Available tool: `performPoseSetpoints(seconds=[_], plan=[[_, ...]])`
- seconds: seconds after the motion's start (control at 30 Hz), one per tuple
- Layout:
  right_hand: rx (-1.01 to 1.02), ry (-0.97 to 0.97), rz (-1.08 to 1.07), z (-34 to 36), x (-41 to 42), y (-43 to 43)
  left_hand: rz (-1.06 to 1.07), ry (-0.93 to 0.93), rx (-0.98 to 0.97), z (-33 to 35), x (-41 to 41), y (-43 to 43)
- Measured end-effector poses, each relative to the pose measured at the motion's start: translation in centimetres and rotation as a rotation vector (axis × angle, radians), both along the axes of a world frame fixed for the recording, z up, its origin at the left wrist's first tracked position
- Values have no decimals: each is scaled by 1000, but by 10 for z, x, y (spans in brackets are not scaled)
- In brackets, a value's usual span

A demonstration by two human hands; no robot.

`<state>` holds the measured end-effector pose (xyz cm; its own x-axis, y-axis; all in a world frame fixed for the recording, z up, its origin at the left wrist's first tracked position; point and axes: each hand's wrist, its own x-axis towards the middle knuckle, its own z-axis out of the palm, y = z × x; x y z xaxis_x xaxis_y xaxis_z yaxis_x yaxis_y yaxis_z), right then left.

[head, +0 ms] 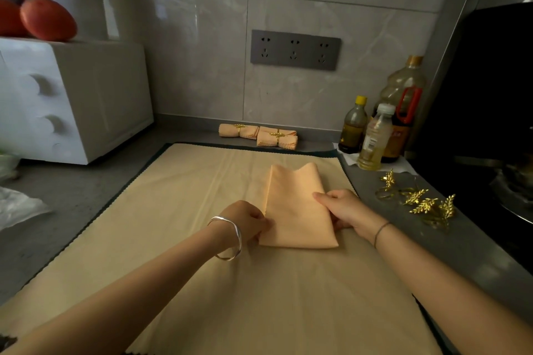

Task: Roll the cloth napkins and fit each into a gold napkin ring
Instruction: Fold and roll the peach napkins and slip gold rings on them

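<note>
Near, on the beige cloth spread over the counter: folded peach napkin, pinched at its left edge by the left hand, gripped at its right edge by the right hand, thumb on top, fingers curled under. Probably best to square the edges first, then roll tightly and evenly. Just right, loose gold napkin rings. Farthest, by the wall, two ringed rolls.

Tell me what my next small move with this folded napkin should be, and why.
Probably start rolling the folded napkin from one edge. It lies flat, not yet rolled; the left hand and right hand hold its two sides, and loose gold rings wait on the counter.
</note>
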<state>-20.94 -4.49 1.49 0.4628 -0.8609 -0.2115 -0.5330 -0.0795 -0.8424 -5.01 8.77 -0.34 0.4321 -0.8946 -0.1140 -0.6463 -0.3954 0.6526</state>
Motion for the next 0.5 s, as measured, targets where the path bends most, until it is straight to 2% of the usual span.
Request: performPoseSetpoints(seconds=[0.17,0.33,0.5], plan=[[-90,-11,29,-8,-19,21,-1,-4,-8,-2,1,1],[-95,-226,19,-23,-28,37,-18,5,-17,-2,2,2],[-190,-278,2,-33,-28,36,-39,-6,-35,-4,2,4]])
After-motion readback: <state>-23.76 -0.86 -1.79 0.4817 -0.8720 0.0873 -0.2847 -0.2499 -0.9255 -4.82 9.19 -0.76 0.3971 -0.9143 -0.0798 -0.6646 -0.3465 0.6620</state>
